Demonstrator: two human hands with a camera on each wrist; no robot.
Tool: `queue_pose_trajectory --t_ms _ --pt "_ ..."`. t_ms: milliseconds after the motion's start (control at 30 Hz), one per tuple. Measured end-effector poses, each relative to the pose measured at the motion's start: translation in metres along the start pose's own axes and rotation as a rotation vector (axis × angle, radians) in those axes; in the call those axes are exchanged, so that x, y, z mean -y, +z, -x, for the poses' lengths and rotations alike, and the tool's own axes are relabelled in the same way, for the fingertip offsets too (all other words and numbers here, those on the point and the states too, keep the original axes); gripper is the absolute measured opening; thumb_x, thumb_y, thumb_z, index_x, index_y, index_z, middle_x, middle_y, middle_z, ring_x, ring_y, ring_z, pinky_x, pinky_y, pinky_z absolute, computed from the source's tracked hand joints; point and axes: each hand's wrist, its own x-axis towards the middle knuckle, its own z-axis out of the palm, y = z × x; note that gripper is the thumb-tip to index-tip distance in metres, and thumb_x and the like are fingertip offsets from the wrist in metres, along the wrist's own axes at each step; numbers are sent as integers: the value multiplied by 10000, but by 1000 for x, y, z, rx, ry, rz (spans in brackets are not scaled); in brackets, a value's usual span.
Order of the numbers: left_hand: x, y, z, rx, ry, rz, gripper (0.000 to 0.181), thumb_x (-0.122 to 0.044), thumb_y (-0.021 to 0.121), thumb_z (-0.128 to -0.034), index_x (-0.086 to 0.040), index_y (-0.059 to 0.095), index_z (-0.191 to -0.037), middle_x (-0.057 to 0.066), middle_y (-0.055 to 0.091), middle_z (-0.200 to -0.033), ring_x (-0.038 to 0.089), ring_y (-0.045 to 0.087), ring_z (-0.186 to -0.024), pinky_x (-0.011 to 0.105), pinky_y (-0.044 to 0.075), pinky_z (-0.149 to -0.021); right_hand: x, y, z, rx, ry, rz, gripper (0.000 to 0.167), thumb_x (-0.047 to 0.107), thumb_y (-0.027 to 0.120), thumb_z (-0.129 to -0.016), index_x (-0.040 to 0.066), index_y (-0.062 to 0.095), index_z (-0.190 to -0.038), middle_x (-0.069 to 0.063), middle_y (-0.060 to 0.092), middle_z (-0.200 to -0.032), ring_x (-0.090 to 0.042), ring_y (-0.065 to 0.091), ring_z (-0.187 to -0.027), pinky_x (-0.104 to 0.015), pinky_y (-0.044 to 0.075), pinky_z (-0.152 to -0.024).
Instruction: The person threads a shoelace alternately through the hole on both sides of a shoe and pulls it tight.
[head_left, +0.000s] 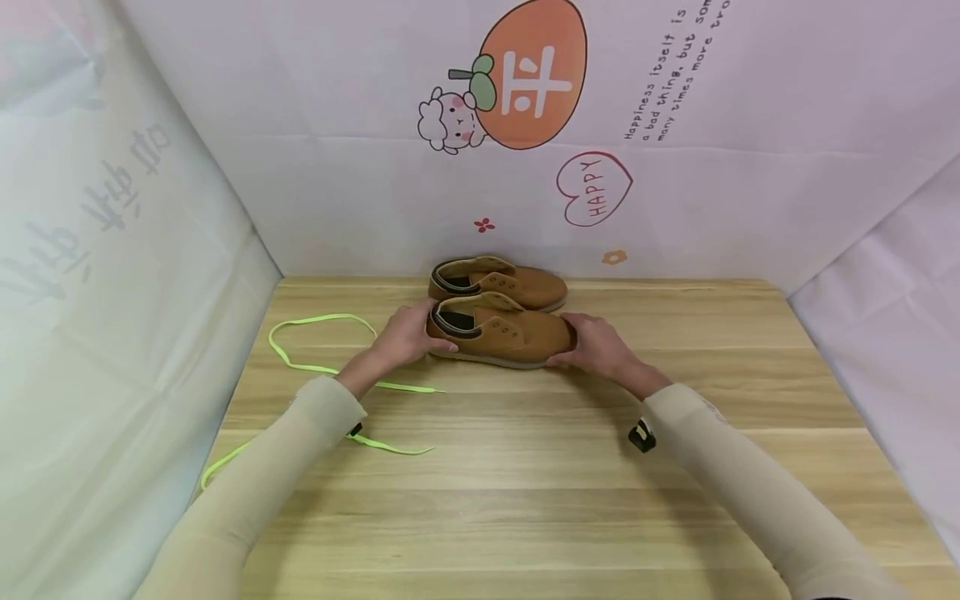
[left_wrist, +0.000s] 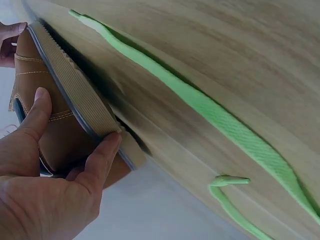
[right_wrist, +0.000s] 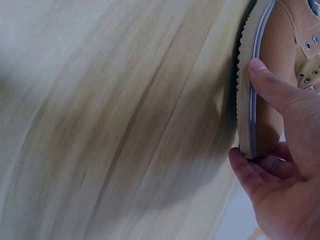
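Note:
Two brown shoes without laces lie side by side at the table's back, toes to the right. My left hand [head_left: 408, 336] grips the heel of the nearer shoe [head_left: 491, 335]; in the left wrist view thumb and fingers of that hand [left_wrist: 55, 185] hold the heel end [left_wrist: 65, 150]. Around the toe my right hand [head_left: 596, 344] is curled, and the right wrist view has this hand [right_wrist: 295, 135] with its thumb on the side of the shoe [right_wrist: 272, 45] and fingertips at the sole. The farther shoe [head_left: 536, 286] stands directly behind.
Green laces [head_left: 318, 367] lie loosely on the left of the wooden table [head_left: 480, 500], one partly under my left sleeve [head_left: 277, 458]. White printed sheets [head_left: 337, 183] enclose the table at the back and both sides.

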Motion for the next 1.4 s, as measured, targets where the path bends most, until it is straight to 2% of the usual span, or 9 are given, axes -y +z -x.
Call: queue_pose_trajectory --t_ms 267,500,700,800,1167,1400 --pt "-15 8 6 9 -6 -39 894 -396 935 -817 8 504 -1489 240 703 -1259 322 689 -1027 462 562 -948 -4 -11 19 2 -8 15 903 299 958 -796 -157 517 -1439 -344 613 -1394 -484 616 -1277 -578 498 -1076" --pt "-28 19 16 13 3 -90 909 -465 954 -767 -11 554 -1445 205 735 -1189 322 711 -1049 452 583 -922 -7 -18 37 22 -7 12 904 289 961 -795 -165 517 -1438 -358 611 -1385 -498 618 -1269 -589 506 -1062" --pt "-33 26 26 38 -2 -71 822 -488 965 -739 -27 609 -1318 105 740 -1002 216 709 -823 362 596 -745 -8 -19 51 33 -21 24 932 281 968 -784 -177 501 -1447 -370 613 -1370 -481 668 -1181 -578 535 -1019" --pt "-34 30 30 42 12 -70 773 -484 968 -737 -30 622 -1259 90 729 -971 188 688 -770 338 583 -710 -9 -19 57 39 -26 37 943 290 966 -785 -179 493 -1453 -370 612 -1371 -470 680 -1157 -572 545 -1004" --pt "-37 40 35 39 18 -100 763 -496 961 -744 -40 623 -1254 85 724 -941 164 668 -697 359 574 -727 -14 -12 67 30 -40 62 943 304 958 -794 -167 489 -1463 -362 604 -1390 -507 628 -1245 -588 526 -1028" --pt "-38 43 37 25 37 -153 802 -509 953 -752 -28 610 -1295 109 730 -956 232 691 -799 393 584 -760 -15 -10 68 25 -34 65 935 294 953 -800 -159 485 -1470 -364 586 -1414 -527 594 -1281 -611 500 -1053"
